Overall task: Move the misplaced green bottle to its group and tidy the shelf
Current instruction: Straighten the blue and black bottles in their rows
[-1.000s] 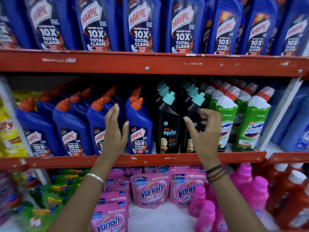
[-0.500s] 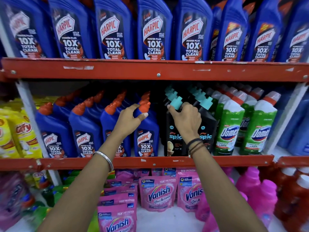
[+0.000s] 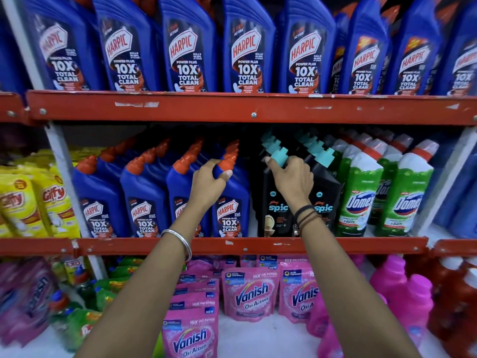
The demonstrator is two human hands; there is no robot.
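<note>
Middle shelf, centre of the frame: a person reaches both bare hands into rows of cleaning bottles on a red metal shelf [image 3: 232, 245].

Left hand: the left hand [image 3: 209, 183] is curled around the neck of a blue bottle [image 3: 231, 202] just under its orange cap, thumb across the front.

Right hand: the right hand [image 3: 293, 179] is closed on the neck of a black bottle [image 3: 275, 210], fingers wrapped below its teal cap [image 3: 279, 156].

Green bottles: a group of green-and-white bottles [image 3: 360, 195] stands right of centre, just beside the black ones, in tidy rows running back into the shelf. No green bottle shows among the blue or black rows on this shelf.

Stray bottle: which one is misplaced cannot be told for sure; some green bottles [image 3: 103, 293] lie in a blurred jumble at lower left of the frame, well apart from the group.

Step in hand: by the look of it, tidying, with both hands squaring up the front bottles of neighbouring rows.

Next move: probably nudging the two gripped bottles upright and flush with the shelf edge, labels forward, without knocking the rows behind them.

Also in frame: larger blue bottles [image 3: 185, 47] line the upper shelf; pink pouches [image 3: 251, 293] fill the lower centre.
</note>
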